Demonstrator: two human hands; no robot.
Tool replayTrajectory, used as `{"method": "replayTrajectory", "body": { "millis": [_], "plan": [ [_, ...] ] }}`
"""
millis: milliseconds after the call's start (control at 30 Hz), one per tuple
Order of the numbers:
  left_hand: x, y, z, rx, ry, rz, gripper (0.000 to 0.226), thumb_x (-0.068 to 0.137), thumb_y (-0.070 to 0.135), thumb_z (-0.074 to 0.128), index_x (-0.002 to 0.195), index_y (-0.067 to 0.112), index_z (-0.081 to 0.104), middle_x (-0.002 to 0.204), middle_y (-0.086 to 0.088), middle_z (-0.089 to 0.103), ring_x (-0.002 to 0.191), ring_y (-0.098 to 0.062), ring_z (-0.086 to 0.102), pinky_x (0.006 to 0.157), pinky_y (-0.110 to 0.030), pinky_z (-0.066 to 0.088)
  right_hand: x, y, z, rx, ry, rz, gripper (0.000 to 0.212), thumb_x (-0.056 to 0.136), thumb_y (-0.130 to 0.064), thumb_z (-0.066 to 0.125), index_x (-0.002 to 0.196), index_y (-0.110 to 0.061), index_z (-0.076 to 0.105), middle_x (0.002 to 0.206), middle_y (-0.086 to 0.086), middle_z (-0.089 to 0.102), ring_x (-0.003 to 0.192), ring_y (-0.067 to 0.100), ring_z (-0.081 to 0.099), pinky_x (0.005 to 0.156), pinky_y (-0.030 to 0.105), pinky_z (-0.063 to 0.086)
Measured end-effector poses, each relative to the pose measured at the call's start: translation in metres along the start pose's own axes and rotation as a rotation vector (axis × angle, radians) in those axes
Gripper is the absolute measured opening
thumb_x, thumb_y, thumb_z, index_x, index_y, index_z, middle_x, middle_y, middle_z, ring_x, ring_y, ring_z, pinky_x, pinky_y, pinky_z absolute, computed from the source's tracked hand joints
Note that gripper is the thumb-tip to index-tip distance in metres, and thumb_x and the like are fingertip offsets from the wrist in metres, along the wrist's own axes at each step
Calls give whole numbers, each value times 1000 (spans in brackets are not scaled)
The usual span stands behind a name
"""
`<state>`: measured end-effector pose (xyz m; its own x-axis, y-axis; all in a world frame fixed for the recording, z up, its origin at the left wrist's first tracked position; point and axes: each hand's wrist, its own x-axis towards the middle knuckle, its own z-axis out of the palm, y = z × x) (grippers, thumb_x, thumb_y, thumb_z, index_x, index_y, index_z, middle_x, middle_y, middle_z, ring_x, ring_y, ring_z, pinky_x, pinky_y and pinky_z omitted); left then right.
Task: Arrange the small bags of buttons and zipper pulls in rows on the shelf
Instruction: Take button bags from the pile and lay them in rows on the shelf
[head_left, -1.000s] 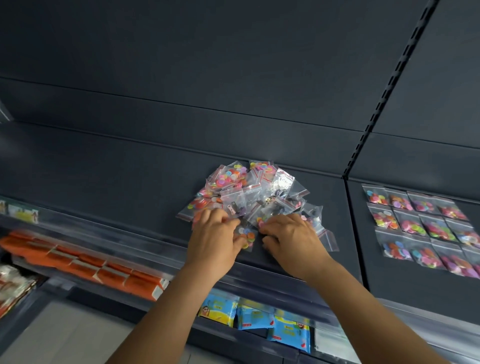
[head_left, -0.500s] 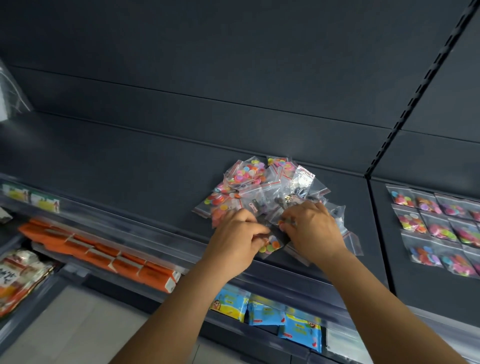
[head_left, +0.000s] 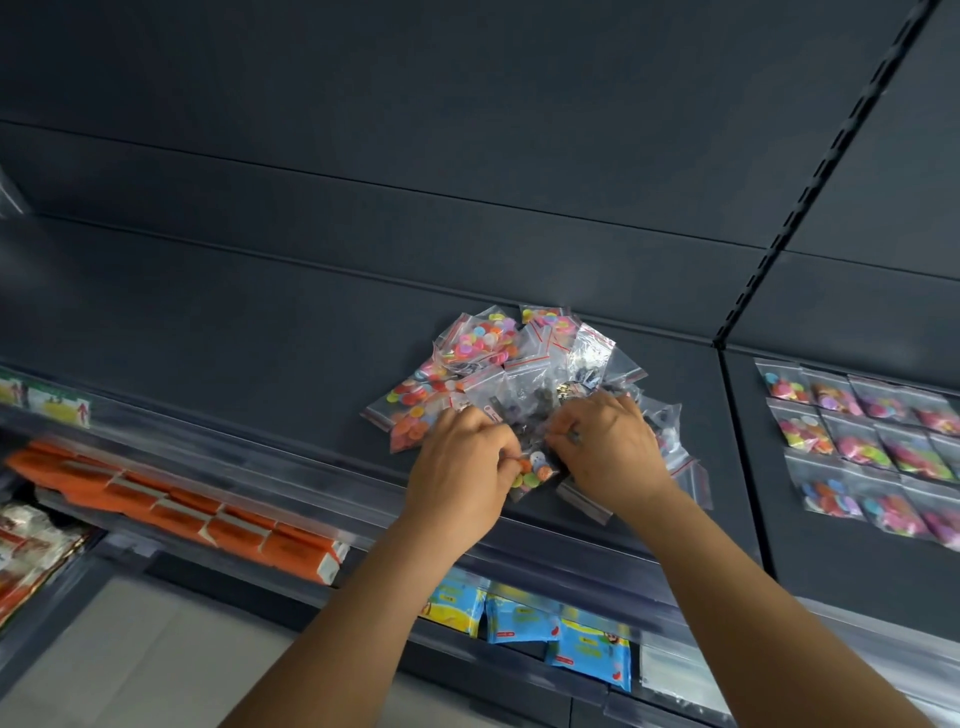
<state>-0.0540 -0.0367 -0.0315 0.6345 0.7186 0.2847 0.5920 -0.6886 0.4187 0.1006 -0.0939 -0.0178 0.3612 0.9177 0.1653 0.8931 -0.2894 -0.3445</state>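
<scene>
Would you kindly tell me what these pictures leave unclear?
Head view only:
- Fingertips of the left hand and right hand: curled under, so each grip is hidden.
- Heap of small clear zip bags: near part hidden by hands.
- Rows of laid-out button bags: cut off by right edge.

On a dark shelf (head_left: 260, 332) lies a loose pile of bags (head_left: 519, 364); both hands reach into its near edge, the left hand (head_left: 462, 467) pinching a bag of buttons (head_left: 532, 470), the right hand (head_left: 608, 447) with fingers curled into the clear bags beside it. To the right, on the next shelf panel, more bags (head_left: 857, 441) lie in rows. Below hang orange packs (head_left: 171, 509) and blue packets (head_left: 540, 618).
</scene>
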Motion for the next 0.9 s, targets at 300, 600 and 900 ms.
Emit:
{"method": "replayTrajectory", "body": {
  "millis": [300,600,900],
  "plan": [
    [12,8,-13,-405,75,-152,22,88,19,62,78,31,47,75,14,60,67,5,58,56,-11,45,2,-6,-3,512,80,161,14,88,-24,61,79,-26,51,75,-11,64,69,3,60,52,8,38],
    [29,37,-7,-881,3,-365,50,75,15,74,112,38,49,102,14,64,80,3,64,62,-11,49,-14,15,-36,1170,38,414,16,80,-9,72,95,-8,65,78,9,67,66,18,67,66,28,55],
    [34,103,18,-1028,-72,-283,10,85,22,64,77,22,72,75,9,72,69,0,63,63,-14,50,-46,72,-76,1111,145,464,23,88,-23,64,66,-17,67,66,-3,68,58,6,56,63,21,46]
  ]
}}
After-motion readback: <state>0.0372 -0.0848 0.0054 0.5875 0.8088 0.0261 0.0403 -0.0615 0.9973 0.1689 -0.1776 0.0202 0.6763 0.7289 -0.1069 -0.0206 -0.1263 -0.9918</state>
